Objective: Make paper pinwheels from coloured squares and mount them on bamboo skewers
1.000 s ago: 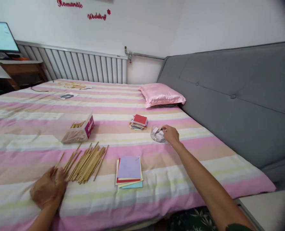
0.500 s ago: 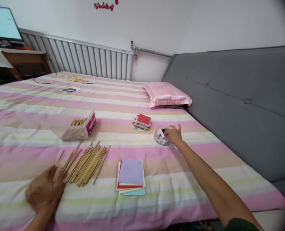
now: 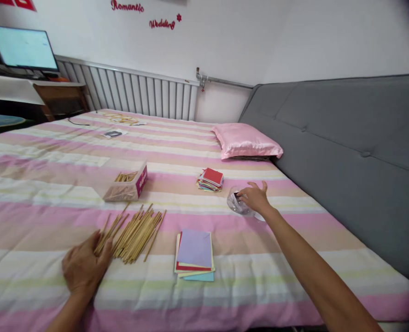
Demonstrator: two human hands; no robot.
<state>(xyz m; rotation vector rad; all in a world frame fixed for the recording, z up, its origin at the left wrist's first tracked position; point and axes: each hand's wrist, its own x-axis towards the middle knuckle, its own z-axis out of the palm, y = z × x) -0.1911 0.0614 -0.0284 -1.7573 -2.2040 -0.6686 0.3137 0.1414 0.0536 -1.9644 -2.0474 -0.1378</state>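
At the lower left, my left hand [image 3: 85, 263] is closed loosely around the near ends of a few thin bamboo sticks [image 3: 113, 229], its thumb on one side and fingers on the other. Right beside them lies a bundle of many more sticks [image 3: 137, 236], side by side on the bedspread. My right hand [image 3: 255, 197] reaches into a round clear plastic container [image 3: 237, 206], thumb and forefinger pinched at a small dark and white piece, outer fingers raised. What it grips, if anything, is too small to make out.
A clear box [image 3: 121, 191] of sticks lies behind the bundle. Coloured paper sheets [image 3: 195, 249] are stacked between my arms; small paper squares [image 3: 211, 179] sit farther back. Beyond are a pink pillow [image 3: 248, 140], a grey headboard [image 3: 342, 120] and a looped cord [image 3: 121, 119].
The view has swung a little left and up. My left hand has moved right against the sticks, bringing an outlying stick closer to the others. My right hand stays at the clear container.
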